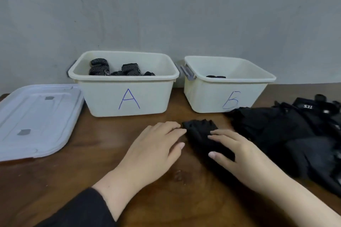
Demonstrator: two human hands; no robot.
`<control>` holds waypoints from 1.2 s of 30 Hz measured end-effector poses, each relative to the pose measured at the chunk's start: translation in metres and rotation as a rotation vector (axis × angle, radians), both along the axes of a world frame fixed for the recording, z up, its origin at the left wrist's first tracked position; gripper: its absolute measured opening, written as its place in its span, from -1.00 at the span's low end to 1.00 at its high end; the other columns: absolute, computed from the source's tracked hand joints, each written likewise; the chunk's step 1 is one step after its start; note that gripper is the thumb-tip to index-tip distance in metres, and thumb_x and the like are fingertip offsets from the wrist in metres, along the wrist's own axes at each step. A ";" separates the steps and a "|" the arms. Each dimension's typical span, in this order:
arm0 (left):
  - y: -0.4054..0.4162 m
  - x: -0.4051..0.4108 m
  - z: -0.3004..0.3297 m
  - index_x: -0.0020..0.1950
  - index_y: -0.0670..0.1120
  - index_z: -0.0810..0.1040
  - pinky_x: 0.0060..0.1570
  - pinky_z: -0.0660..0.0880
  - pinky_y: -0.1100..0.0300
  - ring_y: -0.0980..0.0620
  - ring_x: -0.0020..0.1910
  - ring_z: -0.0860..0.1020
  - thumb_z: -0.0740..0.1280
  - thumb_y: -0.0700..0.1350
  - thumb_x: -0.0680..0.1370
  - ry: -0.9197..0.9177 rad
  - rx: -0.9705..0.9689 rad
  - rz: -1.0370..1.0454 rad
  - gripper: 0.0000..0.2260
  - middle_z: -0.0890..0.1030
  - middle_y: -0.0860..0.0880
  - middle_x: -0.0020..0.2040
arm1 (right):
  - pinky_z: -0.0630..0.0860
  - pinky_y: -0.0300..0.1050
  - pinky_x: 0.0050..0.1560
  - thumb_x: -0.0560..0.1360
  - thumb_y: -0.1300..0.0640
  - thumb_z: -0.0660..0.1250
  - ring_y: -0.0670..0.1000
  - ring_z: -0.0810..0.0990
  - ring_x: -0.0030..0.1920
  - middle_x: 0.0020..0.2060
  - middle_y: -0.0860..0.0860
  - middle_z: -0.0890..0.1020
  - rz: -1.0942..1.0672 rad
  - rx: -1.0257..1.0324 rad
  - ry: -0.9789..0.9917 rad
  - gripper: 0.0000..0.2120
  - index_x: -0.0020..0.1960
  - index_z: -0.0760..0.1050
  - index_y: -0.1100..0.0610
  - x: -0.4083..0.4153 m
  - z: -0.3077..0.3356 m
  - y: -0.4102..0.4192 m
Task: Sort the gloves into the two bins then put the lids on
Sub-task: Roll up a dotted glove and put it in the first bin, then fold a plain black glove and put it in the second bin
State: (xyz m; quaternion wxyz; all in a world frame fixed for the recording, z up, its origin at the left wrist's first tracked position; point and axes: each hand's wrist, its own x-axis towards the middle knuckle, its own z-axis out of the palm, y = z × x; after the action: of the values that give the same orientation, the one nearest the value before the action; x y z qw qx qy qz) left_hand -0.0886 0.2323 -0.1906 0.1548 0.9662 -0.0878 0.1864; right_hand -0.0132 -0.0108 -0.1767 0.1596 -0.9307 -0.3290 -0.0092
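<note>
Both hands, left (pixel 156 145) and right (pixel 238 151), rest flat-fingered on a black glove (pixel 201 134) before bin B (pixel 228 86); soft and light, it likely lifts best pinched at the cuff.

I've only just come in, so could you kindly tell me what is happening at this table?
A person is sorting black gloves into two bins. Both hands lie flat on one black glove on the table: the left hand at its edge, the right hand on top. Bin A holds several patterned gloves, bin B something dark at the bottom. A pile of gloves waits at the right. The lid lies at the left, not yet on.
</note>
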 end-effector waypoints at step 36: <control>-0.084 0.008 -0.015 0.21 0.09 0.66 0.48 0.14 -0.05 0.08 0.44 0.38 -0.03 0.31 0.58 -0.018 0.073 0.119 -0.43 0.55 0.10 0.34 | 0.54 -0.05 0.09 0.67 0.06 0.21 -0.10 0.56 0.01 -0.02 -0.10 0.62 -0.087 0.556 -0.176 -0.78 0.08 0.62 0.10 -0.004 -0.013 -0.041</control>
State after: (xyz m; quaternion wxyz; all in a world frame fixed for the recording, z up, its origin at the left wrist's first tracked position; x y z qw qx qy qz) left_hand -0.0804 0.1479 -0.2058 0.1073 0.9730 -0.0383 0.2005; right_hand -0.0177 -0.0522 -0.1897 0.3786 -0.8602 -0.2863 -0.1865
